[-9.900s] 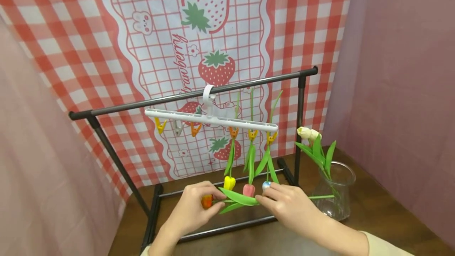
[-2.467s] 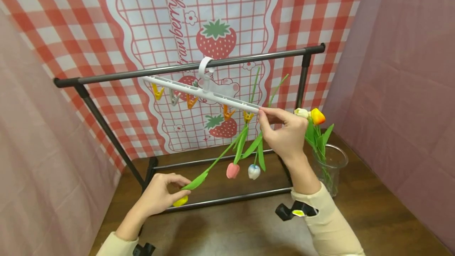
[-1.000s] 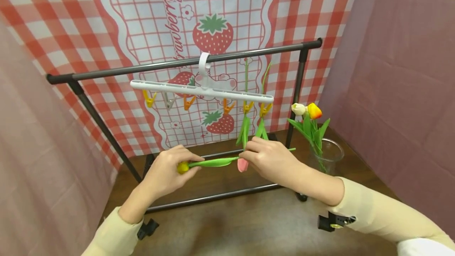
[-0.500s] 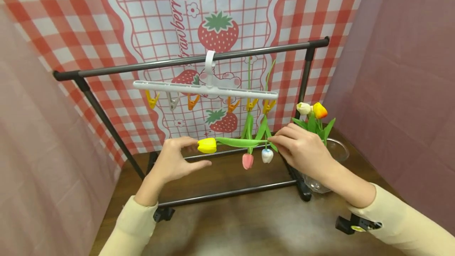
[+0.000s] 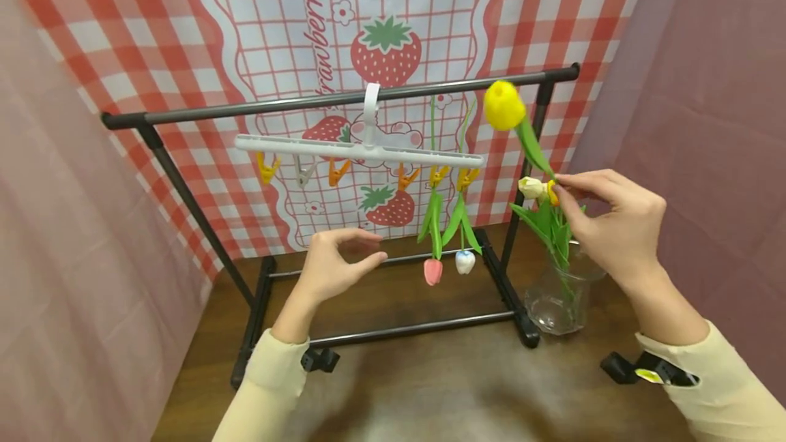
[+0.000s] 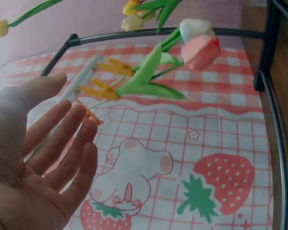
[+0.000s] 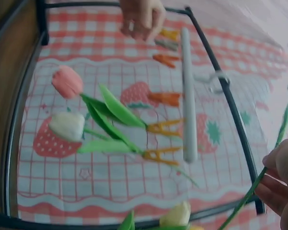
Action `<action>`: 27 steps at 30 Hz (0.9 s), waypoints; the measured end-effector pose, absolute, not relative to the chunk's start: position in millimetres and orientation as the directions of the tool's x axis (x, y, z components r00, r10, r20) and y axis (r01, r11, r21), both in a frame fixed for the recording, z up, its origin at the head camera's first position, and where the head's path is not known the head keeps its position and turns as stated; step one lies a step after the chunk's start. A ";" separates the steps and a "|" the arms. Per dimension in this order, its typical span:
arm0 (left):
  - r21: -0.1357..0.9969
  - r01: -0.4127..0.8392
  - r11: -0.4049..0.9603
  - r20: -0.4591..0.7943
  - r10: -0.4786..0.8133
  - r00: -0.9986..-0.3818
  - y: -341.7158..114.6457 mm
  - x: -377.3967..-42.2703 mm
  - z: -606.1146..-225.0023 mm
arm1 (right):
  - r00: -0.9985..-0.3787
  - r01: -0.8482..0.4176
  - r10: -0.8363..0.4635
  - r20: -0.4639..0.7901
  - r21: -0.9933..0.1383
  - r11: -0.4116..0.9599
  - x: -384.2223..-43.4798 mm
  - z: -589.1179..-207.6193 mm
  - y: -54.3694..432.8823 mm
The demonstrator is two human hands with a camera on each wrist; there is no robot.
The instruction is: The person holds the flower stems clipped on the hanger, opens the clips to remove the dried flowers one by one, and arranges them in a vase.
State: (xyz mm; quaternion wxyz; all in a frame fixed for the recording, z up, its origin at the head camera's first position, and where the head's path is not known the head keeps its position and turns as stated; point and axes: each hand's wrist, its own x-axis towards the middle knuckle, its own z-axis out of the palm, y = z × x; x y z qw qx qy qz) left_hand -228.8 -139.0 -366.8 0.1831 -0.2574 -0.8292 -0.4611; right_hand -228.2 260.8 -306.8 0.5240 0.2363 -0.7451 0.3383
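Observation:
Between thumb and fingers my right hand point(image 5: 620, 224) pinches the stem of a yellow tulip point(image 5: 505, 106), its bloom upright above the vase at the right. In the right wrist view that hand point(image 7: 281, 179) holds the green stem point(image 7: 249, 191). My left hand point(image 5: 334, 264) holds nothing; its fingers are relaxed in front of the rack, and the left wrist view shows the bare palm point(image 6: 33, 191). A pink tulip point(image 5: 432, 271) and a white-blue tulip point(image 5: 464, 262) hang bloom-down from yellow clips point(image 5: 468, 178) on the white hanger point(image 5: 399, 155).
A black rack point(image 5: 245, 113) carries the hanger by its hook. Other clips point(image 5: 336, 172) on it hold no flowers. Behind my right hand, a clear glass vase point(image 5: 546, 309) holds a cream tulip point(image 5: 531, 187) and an orange-yellow one point(image 5: 552, 193). A checked strawberry cloth hangs behind.
The yellow tulip, earlier clipped to the hanger, was taken down with both hands. My left hand let go of it; my right turned it upright and carried it right. The orange-yellow tulip went into the vase earlier.

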 end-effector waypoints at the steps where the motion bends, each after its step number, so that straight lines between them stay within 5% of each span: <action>1: 0.673 0.594 0.440 0.541 0.255 -0.802 -137.9 -228.4 -367.6 | -0.351 -0.712 0.041 0.936 -0.295 0.637 -230.8 -306.5 264.4; 10: 0.719 0.557 0.415 0.533 0.186 -0.826 -125.3 -231.9 -378.3 | -0.434 -0.654 0.280 0.856 -0.513 0.556 -246.6 -313.8 285.3; 27: 0.809 0.521 0.273 0.531 0.040 -0.846 -89.3 -249.0 -394.3 | -0.537 -0.521 0.378 0.754 -0.649 0.554 -258.7 -338.4 307.5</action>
